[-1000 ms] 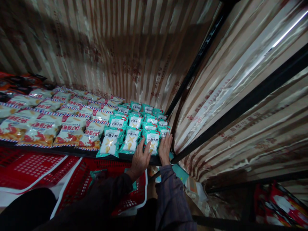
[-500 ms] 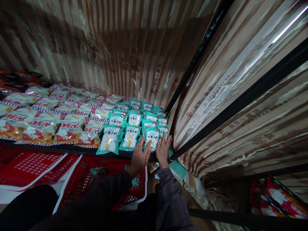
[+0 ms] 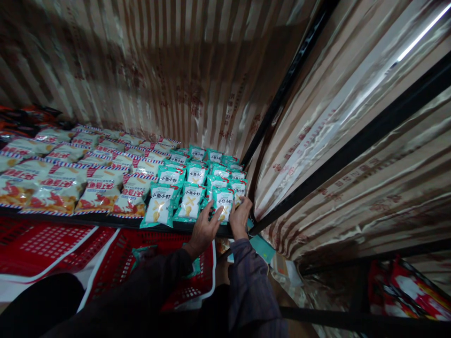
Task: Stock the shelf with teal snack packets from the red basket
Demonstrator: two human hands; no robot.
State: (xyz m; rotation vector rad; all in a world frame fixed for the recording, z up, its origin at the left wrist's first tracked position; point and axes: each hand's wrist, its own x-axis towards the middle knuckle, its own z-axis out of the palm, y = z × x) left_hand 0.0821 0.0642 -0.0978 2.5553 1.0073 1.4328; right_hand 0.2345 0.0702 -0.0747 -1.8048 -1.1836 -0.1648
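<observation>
In the head view, around the front bag (image 3: 221,203): crowded by green bags (image 3: 196,174) from nine through two o'clock, flanked farther out at nine by white bags (image 3: 100,190), with a black post (image 3: 302,54) at one, a black rail (image 3: 352,150) at two and a red basket (image 3: 118,246) at eight. Sits at the front of the shelf (image 3: 183,227), between left hand (image 3: 204,230) at seven and right hand (image 3: 240,220) at four; long axis roughly twelve to six, top toward twelve. Left fingers partly spread, touching the lower side; right fingers curled, hold impossible to tell.
</observation>
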